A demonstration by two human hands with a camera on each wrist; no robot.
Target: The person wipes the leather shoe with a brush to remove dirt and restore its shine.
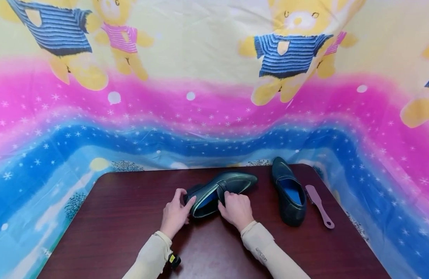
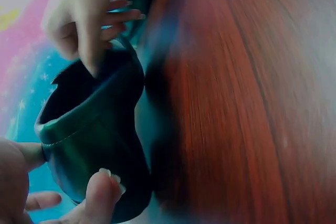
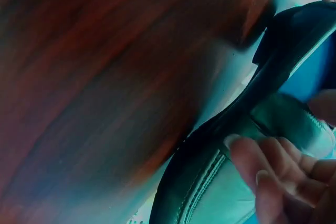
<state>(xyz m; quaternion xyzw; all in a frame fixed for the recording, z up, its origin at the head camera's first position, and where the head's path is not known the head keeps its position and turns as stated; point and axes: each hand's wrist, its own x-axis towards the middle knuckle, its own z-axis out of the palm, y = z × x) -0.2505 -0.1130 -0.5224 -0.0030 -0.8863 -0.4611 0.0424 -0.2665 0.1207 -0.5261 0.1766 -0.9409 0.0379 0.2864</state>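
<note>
A dark green leather loafer (image 1: 243, 181) with a blue insole lies tilted on its side on the table, toe to the right. My left hand (image 1: 174, 214) holds it round the heel, thumb and fingers on either side of the heel (image 2: 100, 156) in the left wrist view. At the opening, my right hand (image 1: 238, 209) pinches the tongue with its strap. In the right wrist view, the right fingertips lie at the tongue (image 3: 294, 121), over the stitched upper (image 3: 218, 198).
The matching loafer (image 1: 293, 212) stands upright to the right, toe toward the back. Beside it lies a mauve long-handled brush (image 1: 318, 205) with a hole in its handle end. A bear-patterned cloth (image 1: 200, 128) hangs behind the dark red wooden table (image 1: 123, 232).
</note>
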